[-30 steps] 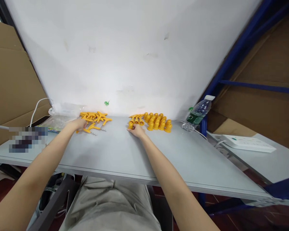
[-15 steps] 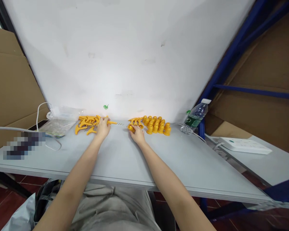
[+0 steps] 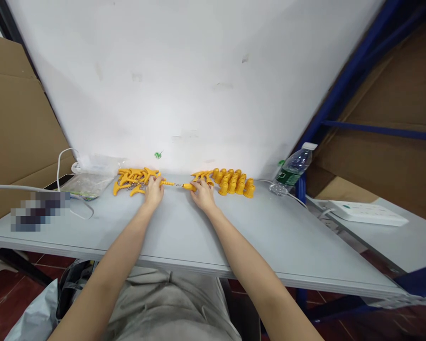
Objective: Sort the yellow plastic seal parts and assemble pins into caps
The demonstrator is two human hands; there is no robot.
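Observation:
My left hand [image 3: 154,190] is closed around a yellow handle-like piece, whose ribbed shaft [image 3: 168,183] sticks out to the right. From the shaft's tip a short metal chain [image 3: 178,184] runs to the yellow tube-like piece [image 3: 188,186] gripped by my right hand [image 3: 203,193]. The chain meets the near end of that piece; whether it goes inside I cannot tell. Beside my left hand lies a pile of yellow branched pieces [image 3: 125,184] with chains among them. Behind my right hand are several pointed yellow pieces [image 3: 199,175], partly hidden by the fingers.
Several yellow cup-shaped pieces [image 3: 231,185] stand in rows on the grey table [image 3: 184,232]. A water bottle [image 3: 294,169] leans at the right by a blue frame. Clear plastic bags [image 3: 92,182] and a white cable [image 3: 58,170] lie left. A white power strip [image 3: 369,213] rests on the right-hand surface.
My right hand has turned the yellow piece so its end points left, toward the shaft, and the chain now meets it. My left hand stays on the handle-like piece. The view has shifted slightly.

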